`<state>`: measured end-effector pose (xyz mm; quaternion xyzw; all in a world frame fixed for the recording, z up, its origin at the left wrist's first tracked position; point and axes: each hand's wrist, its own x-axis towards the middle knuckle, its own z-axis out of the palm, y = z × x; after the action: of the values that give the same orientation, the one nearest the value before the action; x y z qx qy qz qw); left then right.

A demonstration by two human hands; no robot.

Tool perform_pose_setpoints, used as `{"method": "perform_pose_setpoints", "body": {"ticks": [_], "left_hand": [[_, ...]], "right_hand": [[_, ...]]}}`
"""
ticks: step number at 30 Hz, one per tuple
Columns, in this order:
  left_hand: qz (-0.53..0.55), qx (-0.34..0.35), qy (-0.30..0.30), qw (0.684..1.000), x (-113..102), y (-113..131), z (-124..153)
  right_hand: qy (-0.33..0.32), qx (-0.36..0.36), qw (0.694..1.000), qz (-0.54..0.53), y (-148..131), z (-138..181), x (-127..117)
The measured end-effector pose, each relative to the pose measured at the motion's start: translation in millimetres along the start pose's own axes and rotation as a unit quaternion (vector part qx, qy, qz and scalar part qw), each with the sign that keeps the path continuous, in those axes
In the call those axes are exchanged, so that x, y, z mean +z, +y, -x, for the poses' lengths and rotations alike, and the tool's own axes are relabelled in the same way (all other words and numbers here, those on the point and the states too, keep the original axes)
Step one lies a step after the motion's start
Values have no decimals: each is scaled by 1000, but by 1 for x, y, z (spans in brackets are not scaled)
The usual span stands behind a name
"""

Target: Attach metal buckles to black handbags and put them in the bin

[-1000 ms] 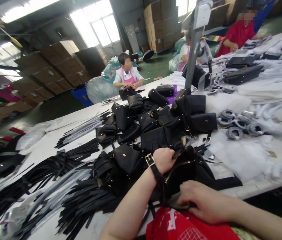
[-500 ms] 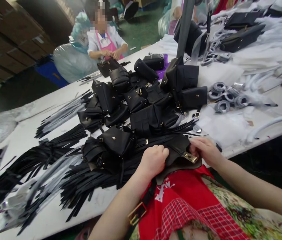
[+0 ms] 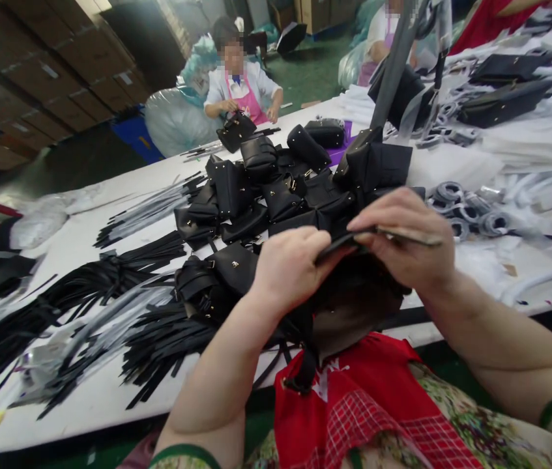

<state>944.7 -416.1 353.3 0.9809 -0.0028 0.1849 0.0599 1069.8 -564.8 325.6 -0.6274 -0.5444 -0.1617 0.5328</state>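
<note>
In front of my red apron hangs a black handbag [image 3: 356,312], lifted close to me with its dark body facing down. My left hand [image 3: 285,267] is closed on the bag's upper edge at its left side. My right hand [image 3: 410,228] pinches the same edge further right between thumb and fingers. A thin flat strip [image 3: 415,237] runs along under the right fingers; whether it belongs to the bag I cannot tell. From the bag's left side a black strap [image 3: 305,371] dangles over the apron. Both hands hide much of the bag's top.
Black handbags [image 3: 280,198] are heaped just beyond my hands. Bundles of black straps [image 3: 158,352] spread over the white table [image 3: 85,423] on the left. Coiled straps [image 3: 468,205] and white wrapping lie right, near a grey post [image 3: 393,71]. A co-worker [image 3: 239,91] handles a bag across the table.
Both hands have risen with the handbag, tipping its edge up toward me. The right hand has turned over the edge, and the gold clasp is out of sight. The view has shifted left.
</note>
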Motion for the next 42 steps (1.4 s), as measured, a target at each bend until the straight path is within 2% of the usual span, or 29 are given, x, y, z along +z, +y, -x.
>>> {"method": "perform_pose_setpoints", "body": {"ticks": [3, 5, 6, 7, 9, 12, 14, 16, 18, 21, 25, 27, 29, 33, 38, 42], "left_hand": [[-28, -13, 93, 995, -42, -4, -22], [-58, -21, 108, 992, -54, -3, -24], [-77, -26, 101, 992, -53, -2, -20], [-98, -35, 85, 991, -46, 0, -14], [-138, -66, 35, 988, -20, 4, 2], [-152, -124, -67, 978, 40, 3, 25], [-122, -152, -131, 972, 78, 0, 39], [-82, -170, -178, 966, 103, -2, 53], [-25, -177, -206, 962, 114, -2, 68], [136, -206, -187, 951, 106, -3, 86], [369, -282, -81, 882, 82, -2, 91], [414, -277, -67, 864, 74, 2, 88], [414, -247, -73, 873, 68, 8, 85], [370, -209, -47, 904, 60, 21, 78], [388, -221, -26, 894, 51, 25, 73], [323, -157, -10, 933, 48, 30, 79]], "right_hand": [[32, -5, 998, -51, -8, -47, -4], [21, 2, 996, -85, -12, -61, -3], [12, 9, 996, -92, -13, -60, 0], [5, 19, 996, -91, -13, -54, 5], [-7, 50, 996, -67, -5, -31, 20], [-34, 140, 989, 36, 21, 15, 51], [-66, 193, 972, 120, 40, 45, 69], [-141, 246, 953, 108, 54, 72, 82], [-214, 302, 929, 10, 58, 94, 87], [-245, 375, 882, -147, 51, 118, 87], [-224, 398, 855, -246, 33, 132, 80], [-214, 401, 852, -261, 26, 134, 75], [-208, 403, 851, -266, 21, 134, 69], [-198, 382, 872, -235, 11, 128, 60], [-182, 273, 935, -136, 2, 115, 57], [-185, 199, 956, -113, 0, 114, 57]]}}
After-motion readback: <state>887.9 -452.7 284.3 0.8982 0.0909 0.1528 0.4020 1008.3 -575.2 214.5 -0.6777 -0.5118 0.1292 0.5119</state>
